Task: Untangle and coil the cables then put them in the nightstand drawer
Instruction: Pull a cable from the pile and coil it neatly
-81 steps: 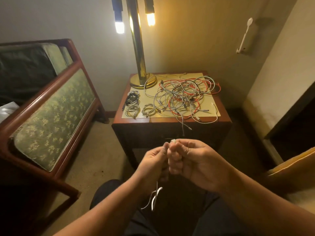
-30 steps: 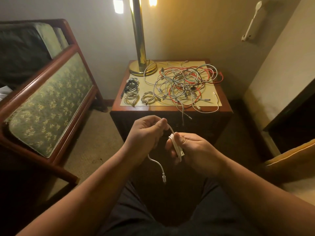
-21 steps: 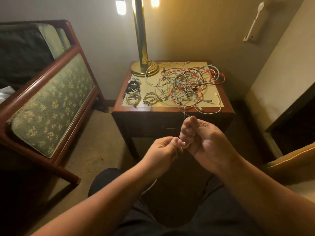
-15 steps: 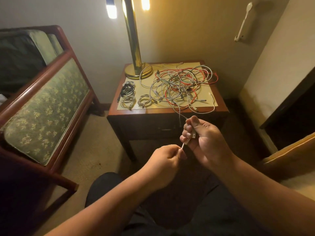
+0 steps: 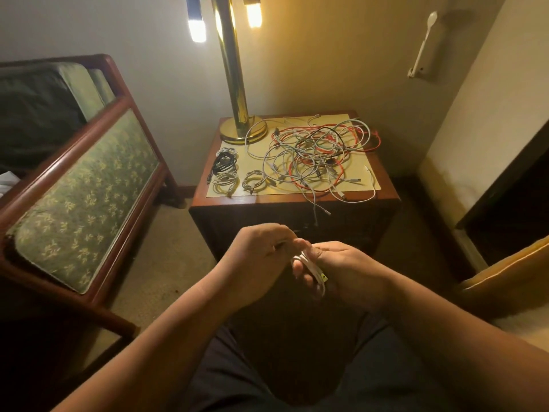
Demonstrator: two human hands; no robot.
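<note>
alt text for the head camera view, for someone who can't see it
A left hand and right hand hold a coiled white cable before a wooden nightstand. On top lie a tangle of cables, four coiled bundles and a brass lamp.

A brass lamp (image 5: 234,84) stands on the far left corner of a yellow mat (image 5: 255,166) – two bulbs lit; a wooden settee (image 5: 86,197) with green floral padding sits left on beige carpet (image 5: 166,263); a white spoon (image 5: 423,46) hangs on the wall – upper right.

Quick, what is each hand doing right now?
Left hand: fingers curled, pinching the thin white coiled cable.
Right hand: closed around the same cable's loops.
</note>
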